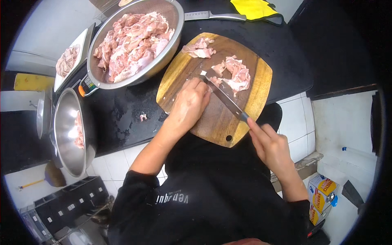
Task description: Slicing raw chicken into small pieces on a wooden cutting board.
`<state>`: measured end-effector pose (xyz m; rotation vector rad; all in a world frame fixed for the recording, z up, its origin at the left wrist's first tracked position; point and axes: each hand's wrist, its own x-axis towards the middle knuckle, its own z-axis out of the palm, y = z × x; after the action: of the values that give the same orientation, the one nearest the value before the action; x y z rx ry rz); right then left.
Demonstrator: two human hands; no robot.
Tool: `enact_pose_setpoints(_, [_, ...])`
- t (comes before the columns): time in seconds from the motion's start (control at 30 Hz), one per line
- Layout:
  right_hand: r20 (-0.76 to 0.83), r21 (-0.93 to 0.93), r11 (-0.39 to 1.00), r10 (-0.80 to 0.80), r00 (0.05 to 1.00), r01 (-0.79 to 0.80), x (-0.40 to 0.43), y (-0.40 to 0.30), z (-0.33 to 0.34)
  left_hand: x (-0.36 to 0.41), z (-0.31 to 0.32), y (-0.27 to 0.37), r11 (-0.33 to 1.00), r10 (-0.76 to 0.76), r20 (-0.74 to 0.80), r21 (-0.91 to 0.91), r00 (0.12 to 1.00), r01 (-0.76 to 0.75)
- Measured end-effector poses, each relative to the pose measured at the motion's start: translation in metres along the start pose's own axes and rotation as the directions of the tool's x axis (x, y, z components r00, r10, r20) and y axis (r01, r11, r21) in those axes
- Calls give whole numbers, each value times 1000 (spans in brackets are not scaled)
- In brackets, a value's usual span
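Observation:
A kitchen knife (225, 100) is gripped by its dark handle in my right hand (271, 147). Its blade lies slanted across the wooden cutting board (203, 128), with the tip just past my left fingers. My left hand (190, 99) is curled over a small piece of raw meat (215, 81) right beside the blade; the fingers partly hide it. To the right of the blade is a larger cut of pale pink raw meat (239, 73). Another raw piece (200, 48) rests at the board's far left edge.
A perforated steel colander (179, 33) heaped with raw meat (134, 46) stands at the upper left. Left of it is a white tray (82, 50) with meat. A steel bowl (65, 131) holds some pieces. A second knife (226, 16) lies beyond the board near a yellow cloth (254, 9).

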<state>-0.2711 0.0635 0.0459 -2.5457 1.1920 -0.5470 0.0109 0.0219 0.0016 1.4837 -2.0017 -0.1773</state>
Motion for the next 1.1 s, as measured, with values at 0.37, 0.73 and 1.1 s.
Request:
enact_pose_setpoints(0.37, [16, 236, 961, 144, 989, -144, -21, 13, -28, 11, -17, -29, 956, -279, -99, -123, 955, 266])
enact_pose_setpoints(0.73, [-202, 341, 903, 341, 918, -260, -20, 32, -8, 27, 18, 2, 999, -24, 35, -31, 999, 25])
enact_pose_setpoints(1.1, [-250, 461, 860, 362, 898, -218, -21, 35, -2, 104, -30, -11, 998, 57, -41, 16, 998, -56])
